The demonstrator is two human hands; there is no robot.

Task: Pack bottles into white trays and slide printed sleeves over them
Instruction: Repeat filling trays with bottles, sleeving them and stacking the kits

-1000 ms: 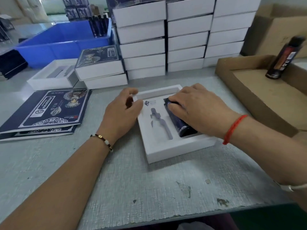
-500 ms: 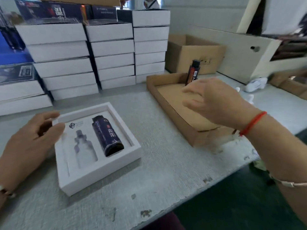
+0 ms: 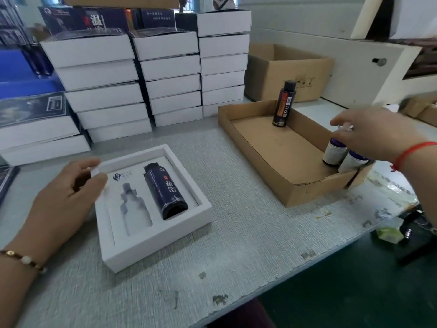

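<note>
A white tray [image 3: 165, 235] lies on the grey table in front of me. A dark blue bottle [image 3: 165, 188] lies in its right slot, and the dropper-shaped left slot [image 3: 134, 207] holds nothing. My left hand [image 3: 63, 200] holds the tray's left rim, thumb on the insert. My right hand [image 3: 371, 133] reaches out to the right, its straight fingers just above the clear cap of a small purple-labelled bottle [image 3: 333, 151]. A second small bottle [image 3: 352, 162] stands beside it. Both stand in the near right corner of a shallow cardboard tray [image 3: 248, 162].
A tall dark bottle [image 3: 283, 105] stands at the cardboard tray's far side. Stacks of white boxes [image 3: 165, 74] line the back, with sleeved boxes [image 3: 33, 119] at left. A brown carton [image 3: 283, 67] sits behind. The table edge runs diagonally at right front.
My right hand left the dark bottle in the tray and swung right to the small bottles in the cardboard tray. My view turned right. The left hand stayed on the tray.
</note>
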